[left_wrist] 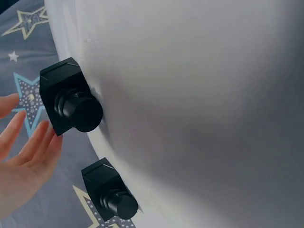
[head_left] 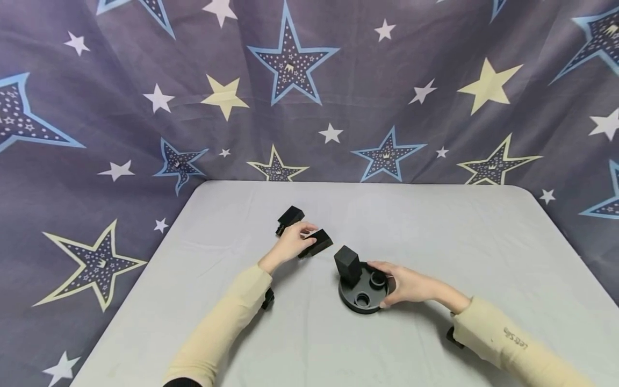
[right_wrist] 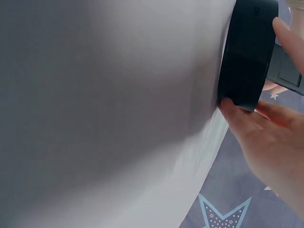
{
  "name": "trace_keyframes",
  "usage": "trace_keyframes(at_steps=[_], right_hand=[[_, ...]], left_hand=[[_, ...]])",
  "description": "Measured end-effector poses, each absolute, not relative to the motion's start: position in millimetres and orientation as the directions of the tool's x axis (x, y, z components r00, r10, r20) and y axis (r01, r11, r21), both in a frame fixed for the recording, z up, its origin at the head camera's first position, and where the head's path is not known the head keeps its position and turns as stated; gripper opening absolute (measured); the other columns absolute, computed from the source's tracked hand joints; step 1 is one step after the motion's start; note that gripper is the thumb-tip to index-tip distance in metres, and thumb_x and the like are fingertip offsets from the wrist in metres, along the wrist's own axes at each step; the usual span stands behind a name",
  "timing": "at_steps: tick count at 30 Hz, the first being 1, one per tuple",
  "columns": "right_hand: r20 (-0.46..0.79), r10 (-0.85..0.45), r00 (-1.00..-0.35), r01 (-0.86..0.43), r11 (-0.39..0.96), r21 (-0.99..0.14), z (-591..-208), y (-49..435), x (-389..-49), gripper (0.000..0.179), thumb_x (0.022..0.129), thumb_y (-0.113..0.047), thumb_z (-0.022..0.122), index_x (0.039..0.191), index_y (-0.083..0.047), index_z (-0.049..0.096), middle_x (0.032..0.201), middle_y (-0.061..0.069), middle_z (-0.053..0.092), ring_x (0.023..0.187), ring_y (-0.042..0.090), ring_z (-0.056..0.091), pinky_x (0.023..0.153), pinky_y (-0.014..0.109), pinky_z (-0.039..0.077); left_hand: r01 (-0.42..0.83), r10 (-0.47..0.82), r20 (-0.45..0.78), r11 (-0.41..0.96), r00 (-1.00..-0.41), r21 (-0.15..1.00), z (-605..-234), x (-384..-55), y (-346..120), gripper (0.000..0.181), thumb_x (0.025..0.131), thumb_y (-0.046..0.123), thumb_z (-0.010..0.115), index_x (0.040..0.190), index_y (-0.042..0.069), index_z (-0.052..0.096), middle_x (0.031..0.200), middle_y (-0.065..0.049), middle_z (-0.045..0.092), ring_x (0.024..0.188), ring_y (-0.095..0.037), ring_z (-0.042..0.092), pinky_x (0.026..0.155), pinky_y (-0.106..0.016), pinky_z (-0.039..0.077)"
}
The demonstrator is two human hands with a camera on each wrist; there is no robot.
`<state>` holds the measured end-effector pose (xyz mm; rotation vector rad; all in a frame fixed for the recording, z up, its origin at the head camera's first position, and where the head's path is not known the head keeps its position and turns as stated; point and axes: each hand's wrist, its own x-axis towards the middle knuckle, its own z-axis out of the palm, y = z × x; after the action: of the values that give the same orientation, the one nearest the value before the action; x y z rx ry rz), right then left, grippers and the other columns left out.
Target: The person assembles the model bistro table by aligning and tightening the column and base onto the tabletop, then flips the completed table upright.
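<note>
My right hand (head_left: pixel 411 284) grips the rim of a round black base (head_left: pixel 360 310), fingers on the far side and thumb on the near side. On the base a black rectangular block (head_left: pixel 347 264) stands upright beside two round sockets. In the right wrist view the base (right_wrist: pixel 247 54) shows its side wall between thumb and fingers. My left hand (head_left: pixel 290 242) is at a second black block (head_left: pixel 318 242) lying on the table, its fingers spread around one end. The left wrist view shows this block (left_wrist: pixel 61 80) with a round peg, right at the fingertips.
Behind the left hand lies a third black block (head_left: pixel 291 216) with a similar peg. All stand on a table with a pale cloth (head_left: pixel 232 215). A star-patterned curtain (head_left: pixel 333 156) hangs along the table's back and sides.
</note>
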<state>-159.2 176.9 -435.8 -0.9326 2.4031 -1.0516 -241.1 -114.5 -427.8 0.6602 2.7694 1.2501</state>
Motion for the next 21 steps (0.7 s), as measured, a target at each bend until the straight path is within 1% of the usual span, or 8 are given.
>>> trace_keyframes(at_steps=[4,9,13,16,21], right_hand=[[-0.077,-0.669,-0.739,-0.396,0.524,-0.754,-438,176,-156,0.089,0.066,-0.023,0.076,0.135,0.006,0.027,0.136,0.023,0.032,0.123,0.036,0.030,0.097,0.050,0.029],[-0.080,-0.639,-0.765,-0.373,0.540,-0.755,-439,174,-152,0.089,0.067,-0.024,0.075,0.135,0.006,0.026,0.136,0.024,0.031,0.122,0.036,0.033,0.095,0.049,0.033],[-0.070,-0.613,-0.787,-0.363,0.552,-0.751,-439,171,-149,0.090,0.067,-0.025,0.076,0.135,0.007,0.027,0.135,0.025,0.032,0.121,0.037,0.034,0.095,0.049,0.033],[-0.066,-0.595,-0.801,-0.352,0.557,-0.752,-438,169,-147,0.090,0.066,-0.026,0.076,0.134,0.007,0.028,0.134,0.025,0.033,0.119,0.037,0.036,0.095,0.049,0.033],[-0.056,-0.577,-0.815,-0.342,0.557,-0.757,-438,167,-146,0.090,0.066,-0.028,0.077,0.135,0.006,0.028,0.133,0.025,0.035,0.114,0.033,0.043,0.091,0.046,0.038]], left_hand=[[0.356,0.408,0.104,0.610,-0.907,0.707,-430,-246,-112,0.032,0.080,0.007,0.063,0.111,0.000,0.058,0.108,-0.015,0.059,0.096,-0.029,0.056,0.081,-0.036,0.046],[0.330,0.422,0.035,0.652,-0.906,0.683,-432,-251,-109,0.037,0.079,0.013,0.065,0.113,0.002,0.057,0.109,-0.013,0.058,0.094,-0.026,0.056,0.080,-0.036,0.046],[0.323,0.428,-0.001,0.682,-0.904,0.656,-433,-254,-107,0.040,0.078,0.015,0.066,0.115,0.004,0.056,0.111,-0.013,0.057,0.094,-0.026,0.056,0.078,-0.036,0.046],[0.334,0.437,-0.009,0.701,-0.899,0.630,-433,-255,-104,0.042,0.077,0.016,0.068,0.116,0.004,0.055,0.112,-0.014,0.057,0.096,-0.028,0.056,0.080,-0.037,0.046],[0.354,0.453,-0.018,0.720,-0.891,0.597,-431,-257,-100,0.047,0.075,0.015,0.069,0.117,0.002,0.054,0.112,-0.016,0.057,0.102,-0.028,0.053,0.087,-0.040,0.042]])
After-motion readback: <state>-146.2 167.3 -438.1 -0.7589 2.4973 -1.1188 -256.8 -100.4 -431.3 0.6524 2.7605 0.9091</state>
